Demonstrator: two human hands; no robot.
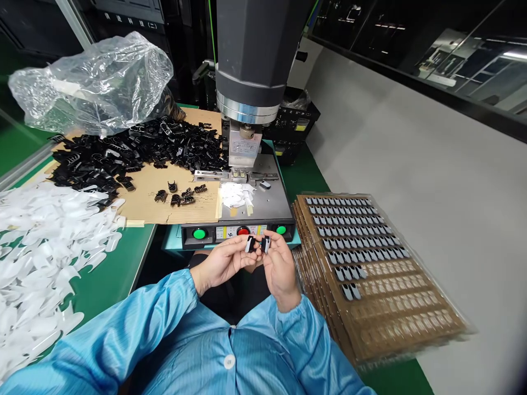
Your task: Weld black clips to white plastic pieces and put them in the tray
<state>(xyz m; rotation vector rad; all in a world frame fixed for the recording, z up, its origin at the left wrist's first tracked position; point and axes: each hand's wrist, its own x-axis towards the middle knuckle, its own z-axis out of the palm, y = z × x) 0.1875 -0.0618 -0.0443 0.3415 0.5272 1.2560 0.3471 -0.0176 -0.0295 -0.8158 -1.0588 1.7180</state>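
Note:
Close together in front of the machine's button panel, my two hands each pinch a small black-and-white plastic part. My left hand (228, 259) grips one part (250, 244) between thumb and fingers. In my right hand (280, 266) is a similar part (265, 244), held beside the first with a narrow gap. Just beyond, on the machine's grey base (272, 206), lies a small pile of white plastic pieces (237, 195). Another black-and-white part (265, 185) rests to the right of that pile, near the metal fixture (239, 175) under the press head (245, 145).
Black clips (140, 148) heap on cardboard (152, 192) at the left, below a clear plastic bag (99, 82). White pieces (37, 258) cover the near left table. Stacked trays (395, 307) stand at right, the top one partly filled. Green buttons (200, 233) flank a red button (242, 231).

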